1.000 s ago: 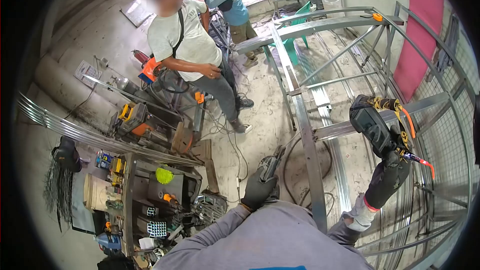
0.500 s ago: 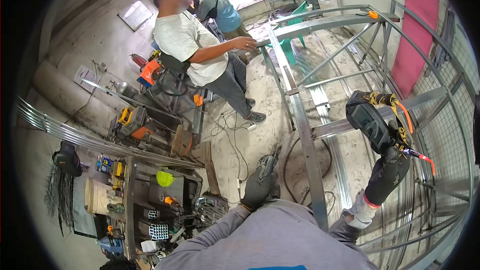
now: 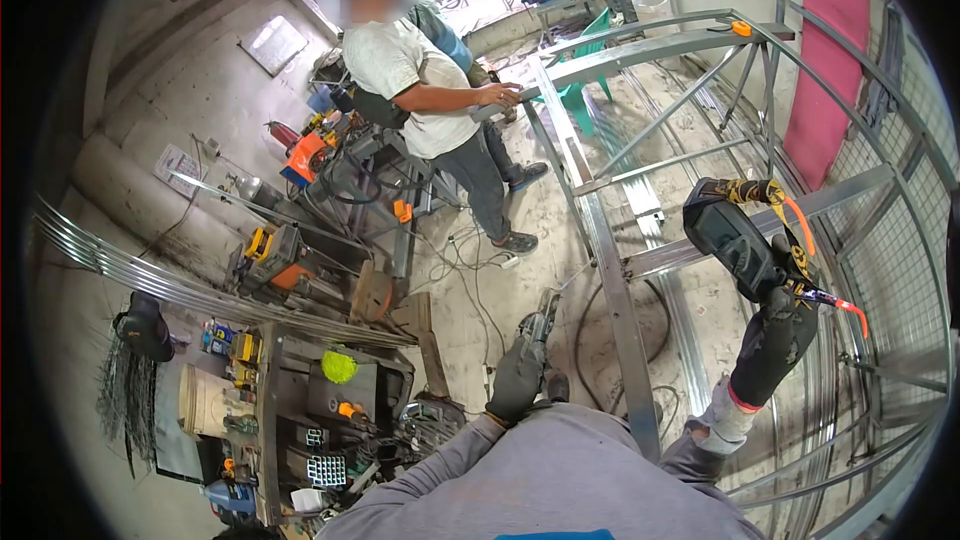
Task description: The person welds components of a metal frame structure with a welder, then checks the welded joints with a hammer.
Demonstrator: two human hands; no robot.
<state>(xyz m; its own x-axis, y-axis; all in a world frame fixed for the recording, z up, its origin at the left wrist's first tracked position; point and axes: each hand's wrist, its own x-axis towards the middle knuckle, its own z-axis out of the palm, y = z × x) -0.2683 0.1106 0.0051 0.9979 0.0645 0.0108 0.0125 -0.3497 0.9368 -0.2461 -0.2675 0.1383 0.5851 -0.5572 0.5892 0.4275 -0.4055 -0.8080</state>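
While a person in a light tee [image 3: 410,85] rests a hand [image 3: 500,95] on the far end of the metal frame [image 3: 618,305], the wearer's gloved left hand [image 3: 517,380] is wrapped around a welding clamp [image 3: 537,325] beside the near bar. Gloved right hand [image 3: 786,318] has a dark welding mask [image 3: 733,243] gripped by its lower edge, near the crossbar.

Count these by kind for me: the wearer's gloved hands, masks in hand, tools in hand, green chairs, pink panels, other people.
Gloved hands (left hand, right hand): 2
Held welding mask: 1
Held tool: 1
Green chair: 1
Pink panel: 1
Other people (nearer person, farther person): 2
Total: 8
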